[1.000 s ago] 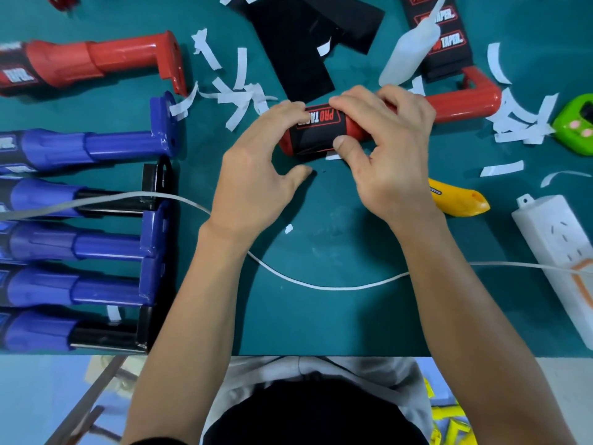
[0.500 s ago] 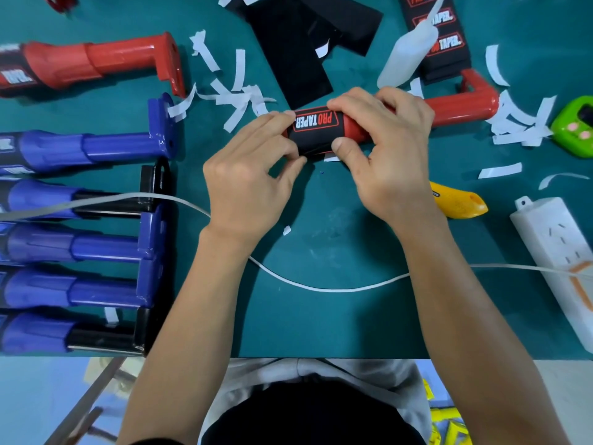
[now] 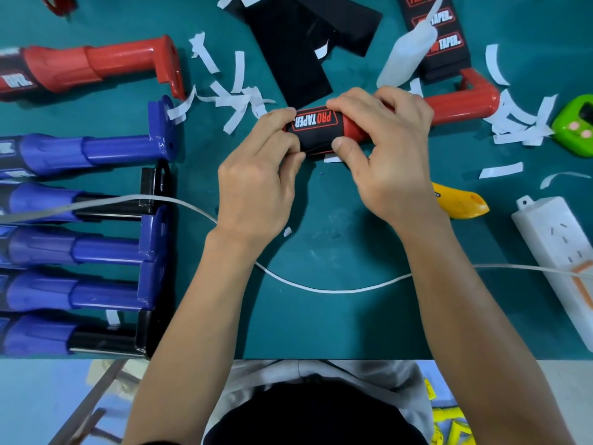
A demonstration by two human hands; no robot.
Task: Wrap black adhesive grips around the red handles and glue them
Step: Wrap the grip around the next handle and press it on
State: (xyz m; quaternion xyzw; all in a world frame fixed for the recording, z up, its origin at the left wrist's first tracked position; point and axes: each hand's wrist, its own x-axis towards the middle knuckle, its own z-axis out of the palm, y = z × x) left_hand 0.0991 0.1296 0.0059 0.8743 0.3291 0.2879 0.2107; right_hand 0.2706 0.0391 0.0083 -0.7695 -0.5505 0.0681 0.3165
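teal counter [image 3: 321,322] fills the head view, littered with white backing strips [image 3: 238,97], with a row of blue handles [image 3: 96,149] down the person's left side and a power strip [image 3: 552,248] at the right edge.

toward the far side lies the red handle [image 3: 462,107] being worked on. its long axis runs left to right across the counter, almost level, with the bent elbow end out to the person's right and the straight end pointing left. the black wrap [image 3: 316,131], printed pro taper, sits around that left end, logo up. its seam seems to lie on the near underside, but that is hidden.

the left hand [image 3: 256,187] comes in from the near left with fingers curled. its grip is clamped on the wrap's left end, fingertips on top. the right hand [image 3: 390,155] arches over the handle just right of the wrap, its grip closed round the handle, thumb pressing the wrap's near lower edge.

i'd judge the wrap is being pressed home and the gluing is not yet done. the squeeze bottle [image 3: 407,56], likely the glue, lies beyond the handle, just past the right hand's knuckles. the right hand is therefore the nearer one to reach for it, while the left could hold the wrap closed.
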